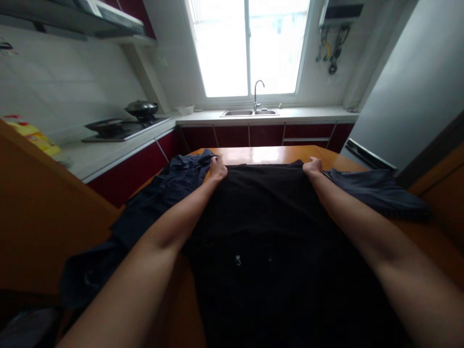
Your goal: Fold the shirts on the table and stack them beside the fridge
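A black garment [268, 217] lies spread over the wooden table in front of me, with a small white print near its middle. Its far left corner is pinched in my left hand [218, 168]. My right hand [312, 166] is closed on the far right corner, so the far edge runs nearly straight between both hands. The near end of the cloth runs out of the bottom of the view, and its exact kind is unclear. Rumpled dark blue clothes [155, 198] lie beside my left hand and forearm. To the right of my right hand rests a folded stack of dark clothes [377, 191].
The wooden table [253, 154] has a rounded far edge. Beyond it stand a counter with a sink [237, 113] and tap [255, 94], and a stove with a lidded wok [141, 108] and a pan [105, 125]. A grey fridge [409, 92] is on the right.
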### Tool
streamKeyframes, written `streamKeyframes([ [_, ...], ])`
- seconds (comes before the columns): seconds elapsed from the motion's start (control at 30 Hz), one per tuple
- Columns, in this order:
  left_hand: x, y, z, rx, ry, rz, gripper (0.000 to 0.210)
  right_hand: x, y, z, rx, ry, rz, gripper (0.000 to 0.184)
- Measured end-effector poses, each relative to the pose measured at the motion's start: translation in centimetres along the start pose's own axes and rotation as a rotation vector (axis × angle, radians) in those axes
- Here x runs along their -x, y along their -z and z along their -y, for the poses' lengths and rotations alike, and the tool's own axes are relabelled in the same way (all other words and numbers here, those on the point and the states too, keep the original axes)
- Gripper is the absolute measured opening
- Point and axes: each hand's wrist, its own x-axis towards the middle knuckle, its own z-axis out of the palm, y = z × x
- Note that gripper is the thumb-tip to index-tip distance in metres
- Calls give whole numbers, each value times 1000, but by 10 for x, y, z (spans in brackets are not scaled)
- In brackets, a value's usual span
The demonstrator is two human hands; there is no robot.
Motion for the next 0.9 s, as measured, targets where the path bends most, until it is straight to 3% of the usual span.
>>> streamKeyframes([
  [0.07,12,-16,-15,-25,-101,106,51,12,-7,1,111,21,16,56],
  [0.13,24,-31,-32,-35,-203,226,48,28,-16,9,257,131,101,53],
  [0.27,40,-49,-53,-58,-276,414,53,65,-32,32,438,365,441,52],
  [0.37,41,-47,-44,-91,-254,479,56,81,-38,35,492,378,652,60],
  [0.43,35,-40,-27,-116,-209,474,56,80,-37,27,521,355,706,63],
  [0.53,22,-28,3,-153,-101,416,54,65,-33,11,549,282,678,64],
  [0.63,10,-21,23,-164,-3,340,52,41,-28,-4,497,159,562,60],
  [0.8,-15,-16,35,-139,141,161,45,-1,-20,-16,439,1,341,46],
  [0.9,-33,-13,41,-92,209,133,44,-24,-20,-19,412,-91,270,43],
])
